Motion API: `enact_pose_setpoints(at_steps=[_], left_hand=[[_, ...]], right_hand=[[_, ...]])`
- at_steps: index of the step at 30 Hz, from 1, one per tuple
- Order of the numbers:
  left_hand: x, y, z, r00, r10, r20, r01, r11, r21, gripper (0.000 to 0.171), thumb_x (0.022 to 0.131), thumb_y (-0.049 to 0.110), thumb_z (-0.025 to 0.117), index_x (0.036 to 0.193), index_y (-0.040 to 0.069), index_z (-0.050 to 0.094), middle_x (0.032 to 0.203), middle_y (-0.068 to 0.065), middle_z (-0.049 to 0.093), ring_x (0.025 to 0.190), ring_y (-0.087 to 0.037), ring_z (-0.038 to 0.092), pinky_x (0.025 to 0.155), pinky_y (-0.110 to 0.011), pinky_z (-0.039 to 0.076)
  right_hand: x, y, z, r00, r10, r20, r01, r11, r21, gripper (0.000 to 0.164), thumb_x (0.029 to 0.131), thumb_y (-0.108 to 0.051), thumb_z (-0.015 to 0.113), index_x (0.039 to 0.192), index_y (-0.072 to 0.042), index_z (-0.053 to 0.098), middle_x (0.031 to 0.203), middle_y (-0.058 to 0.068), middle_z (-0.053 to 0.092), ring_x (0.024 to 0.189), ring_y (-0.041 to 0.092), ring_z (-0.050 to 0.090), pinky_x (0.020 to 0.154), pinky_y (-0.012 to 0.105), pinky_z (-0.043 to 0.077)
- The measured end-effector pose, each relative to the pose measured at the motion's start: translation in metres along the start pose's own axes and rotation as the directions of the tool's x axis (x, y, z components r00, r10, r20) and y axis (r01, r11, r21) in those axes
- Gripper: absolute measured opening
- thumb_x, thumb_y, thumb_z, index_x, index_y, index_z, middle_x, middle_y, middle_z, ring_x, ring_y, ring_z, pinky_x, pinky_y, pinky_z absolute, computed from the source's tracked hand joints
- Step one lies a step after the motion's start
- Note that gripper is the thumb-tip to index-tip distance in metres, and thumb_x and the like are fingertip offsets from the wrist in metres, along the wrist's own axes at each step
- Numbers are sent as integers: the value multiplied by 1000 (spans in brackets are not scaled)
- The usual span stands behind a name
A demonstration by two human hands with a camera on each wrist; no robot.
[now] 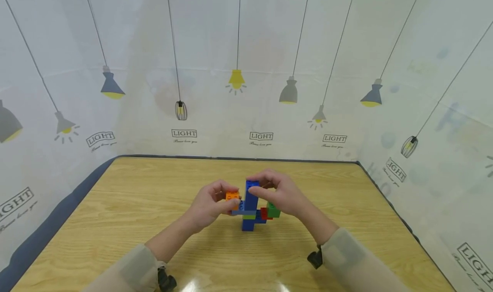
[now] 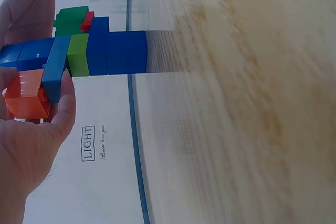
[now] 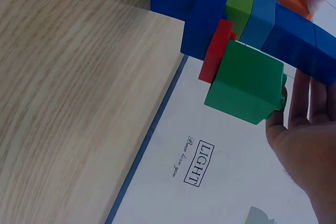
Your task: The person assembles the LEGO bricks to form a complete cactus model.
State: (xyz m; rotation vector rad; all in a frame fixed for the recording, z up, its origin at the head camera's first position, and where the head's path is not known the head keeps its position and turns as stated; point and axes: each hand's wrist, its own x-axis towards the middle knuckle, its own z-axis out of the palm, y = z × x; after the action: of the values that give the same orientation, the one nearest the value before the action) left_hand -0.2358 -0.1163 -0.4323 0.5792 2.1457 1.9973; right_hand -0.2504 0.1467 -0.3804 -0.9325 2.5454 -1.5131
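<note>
A tower of toy building bricks stands upright on the table, its base a dark blue brick [image 2: 127,52]. Above that come a longer blue brick, a lime green brick [image 2: 79,54], a medium blue brick [image 2: 56,66] and the stacked dark blue bricks [image 1: 251,198] of the upper column. My left hand [image 1: 204,207] pinches an orange brick [image 1: 232,195] on the left arm of the tower. My right hand [image 1: 283,194] holds the column's top between thumb and fingers. Below it, a green brick [image 3: 245,80] sits on a red brick [image 3: 216,51] at the right.
The wooden table [image 1: 154,185] has a dark edge along the back. Pale cloth walls [image 1: 215,125] printed with hanging lamps surround it on the back and sides. Black wrist devices [image 1: 166,279] sit at both sleeve cuffs.
</note>
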Motion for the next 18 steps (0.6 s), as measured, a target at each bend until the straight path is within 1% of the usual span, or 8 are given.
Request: enact_pose_setpoints(at_steps=[4, 9, 10, 13, 18], left_hand=[[0, 0, -1, 1000, -3, -1, 3, 1000, -2, 33, 104, 12, 76, 131, -4, 65, 124, -13, 69, 106, -20, 73, 83, -34, 68], [0, 0, -1, 1000, 3, 5, -3, 1000, -5, 31, 104, 12, 76, 130, -2, 66, 126, -16, 68, 108, -22, 72, 83, -34, 68], [0, 0, -1, 1000, 2, 5, -2, 1000, -5, 30, 104, 12, 76, 130, -1, 66, 126, -17, 68, 109, -22, 72, 83, -34, 68], [0, 0, 0, 1000, 0, 6, 0, 1000, -6, 33, 105, 13, 76, 131, -3, 65, 127, -18, 68, 109, -23, 72, 84, -35, 68], [0, 1, 0, 1000, -12, 1, 12, 1000, -6, 37, 105, 13, 76, 133, -7, 62, 127, -16, 68, 109, -23, 72, 84, -35, 68]], right_hand=[[1, 0, 0, 999, 39, 13, -39, 999, 27, 30, 106, -27, 74, 134, -14, 76, 115, 6, 77, 106, 23, 70, 92, 33, 61], [2, 2, -1, 998, 60, 23, -61, 997, 47, 30, 106, -28, 74, 134, -15, 75, 116, 5, 77, 108, 23, 70, 94, 36, 61], [3, 2, -1, 998, 61, 24, -62, 997, 50, 30, 106, -28, 74, 134, -16, 75, 117, 5, 77, 109, 24, 70, 95, 37, 61], [3, 3, -1, 998, 63, 26, -64, 996, 60, 29, 106, -27, 74, 133, -17, 75, 118, 3, 77, 111, 23, 70, 96, 38, 61], [4, 3, 0, 999, 39, 32, -41, 997, 68, 30, 106, -27, 73, 133, -13, 74, 119, 6, 77, 112, 23, 69, 98, 40, 60]])
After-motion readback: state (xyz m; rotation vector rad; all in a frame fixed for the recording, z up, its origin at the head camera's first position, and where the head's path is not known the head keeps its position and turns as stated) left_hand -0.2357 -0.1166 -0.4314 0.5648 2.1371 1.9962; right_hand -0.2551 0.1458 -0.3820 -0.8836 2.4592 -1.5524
